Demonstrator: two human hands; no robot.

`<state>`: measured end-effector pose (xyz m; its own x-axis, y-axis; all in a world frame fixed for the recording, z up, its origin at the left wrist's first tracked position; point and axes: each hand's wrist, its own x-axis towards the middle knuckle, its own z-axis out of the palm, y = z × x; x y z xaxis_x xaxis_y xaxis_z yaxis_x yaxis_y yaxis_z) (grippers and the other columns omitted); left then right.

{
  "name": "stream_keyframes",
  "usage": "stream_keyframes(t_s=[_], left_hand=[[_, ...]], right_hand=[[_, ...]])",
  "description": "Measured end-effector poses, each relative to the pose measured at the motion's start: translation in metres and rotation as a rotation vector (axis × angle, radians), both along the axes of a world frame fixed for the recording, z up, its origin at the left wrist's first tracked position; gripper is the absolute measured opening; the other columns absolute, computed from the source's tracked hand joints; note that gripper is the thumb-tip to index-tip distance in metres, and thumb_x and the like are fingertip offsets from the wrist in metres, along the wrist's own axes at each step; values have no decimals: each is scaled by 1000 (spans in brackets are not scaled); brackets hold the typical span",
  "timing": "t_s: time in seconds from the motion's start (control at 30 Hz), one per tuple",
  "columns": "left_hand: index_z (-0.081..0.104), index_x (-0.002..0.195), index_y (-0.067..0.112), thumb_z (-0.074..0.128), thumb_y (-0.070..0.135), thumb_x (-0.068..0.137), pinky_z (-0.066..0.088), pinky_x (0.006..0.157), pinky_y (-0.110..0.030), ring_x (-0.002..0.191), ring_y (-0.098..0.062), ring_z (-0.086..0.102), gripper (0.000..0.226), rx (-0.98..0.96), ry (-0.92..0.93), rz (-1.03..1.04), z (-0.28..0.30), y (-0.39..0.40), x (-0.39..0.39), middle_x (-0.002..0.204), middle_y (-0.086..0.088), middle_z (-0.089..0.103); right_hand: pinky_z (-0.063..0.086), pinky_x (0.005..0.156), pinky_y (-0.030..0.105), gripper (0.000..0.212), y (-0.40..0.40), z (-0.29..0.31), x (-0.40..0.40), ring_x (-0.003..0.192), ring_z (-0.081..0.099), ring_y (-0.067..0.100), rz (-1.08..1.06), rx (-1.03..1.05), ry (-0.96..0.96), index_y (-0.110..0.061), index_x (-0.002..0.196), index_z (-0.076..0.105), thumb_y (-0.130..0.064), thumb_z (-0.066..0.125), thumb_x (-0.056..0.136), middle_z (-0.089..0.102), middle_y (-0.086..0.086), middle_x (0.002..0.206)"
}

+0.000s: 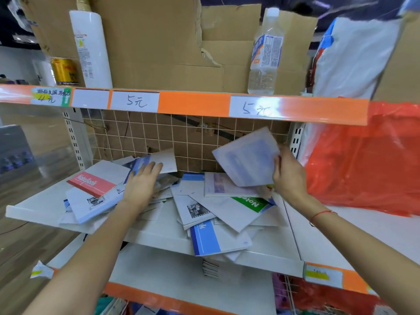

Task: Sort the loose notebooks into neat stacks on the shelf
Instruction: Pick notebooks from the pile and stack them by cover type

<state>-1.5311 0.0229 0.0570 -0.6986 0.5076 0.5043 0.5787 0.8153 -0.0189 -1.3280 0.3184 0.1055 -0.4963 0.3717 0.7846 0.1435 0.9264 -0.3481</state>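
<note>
Your right hand (pixel 288 172) grips a pale blue notebook (pixel 247 156), tilted up above the right of the heap. Your left hand (pixel 142 185) lies flat, fingers straight, on the loose notebooks (pixel 200 208) strewn across the white shelf (pixel 272 251), just right of a red-banded notebook (pixel 91 184). A red bag (pixel 363 162) sits far right.

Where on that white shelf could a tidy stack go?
Bare white shelf shows left of the red-banded notebook, and at the front edge between the forearms. The middle, under the left hand and right hand, is crowded.
</note>
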Motion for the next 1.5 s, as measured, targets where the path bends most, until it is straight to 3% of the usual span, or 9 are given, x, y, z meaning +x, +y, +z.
stream_keyframes(t_s=[0.3,0.47,0.67,0.77,0.9,1.0,1.13,1.37,1.5], left_hand=[[53,129,2,64,-18,64,50,80,-59,110,-43,58,69,86,84,-225,14,94,50,128,-24,55],[55,117,4,73,-19,45,54,64,-47,89,-39,67,77,71,180,-293,16,163,93,110,-23,64],[59,119,1,74,-17,52,54,69,-50,95,-41,65,71,135,145,-347,7,245,162,117,-23,62],[54,122,4,82,-9,49,54,69,-46,97,-40,64,80,125,122,-426,-1,274,191,118,-22,60],[44,127,11,85,-9,42,54,70,-43,100,-38,62,96,128,91,-467,-8,296,204,122,-18,58],[46,126,8,82,-11,50,54,68,-43,99,-38,61,85,173,90,-460,-11,297,208,122,-19,57],[49,123,9,85,-2,58,55,62,-42,94,-39,63,75,171,81,-378,-13,293,205,121,-19,59],[57,121,2,85,-1,57,55,62,-42,92,-40,64,69,136,76,-288,-15,294,218,120,-22,60],[59,117,-1,84,-7,54,54,54,-39,86,-40,66,67,126,66,-310,-13,292,221,115,-22,63]], right_hand=[[21,61,33,41,82,-1,71,83,55,43,-126,-230,162,-4,113,49,-27,30,85,62,23,92],[30,64,35,43,156,8,125,84,56,39,-114,-321,126,-7,114,50,-28,31,81,64,21,94],[38,78,35,30,270,-8,200,100,56,33,-122,-422,-152,-8,117,58,-11,46,90,64,16,111],[34,73,30,27,320,-28,233,97,55,29,-158,-516,-292,-5,113,62,-3,49,90,64,14,111],[40,76,34,24,377,-52,260,101,59,36,-291,-621,-545,3,107,64,-3,49,89,64,23,111],[42,79,34,29,404,-79,272,106,58,39,-432,-624,-685,5,112,60,-8,49,89,61,28,117],[42,94,39,40,390,-96,267,117,51,36,-440,-550,-836,-2,124,50,-19,56,88,52,23,129],[31,104,51,97,279,-113,216,130,35,38,-270,-515,-1065,-13,144,27,-81,40,76,35,19,144],[28,102,57,76,238,-139,208,135,21,48,-392,-253,-1241,-8,149,15,-58,33,95,20,33,147]])
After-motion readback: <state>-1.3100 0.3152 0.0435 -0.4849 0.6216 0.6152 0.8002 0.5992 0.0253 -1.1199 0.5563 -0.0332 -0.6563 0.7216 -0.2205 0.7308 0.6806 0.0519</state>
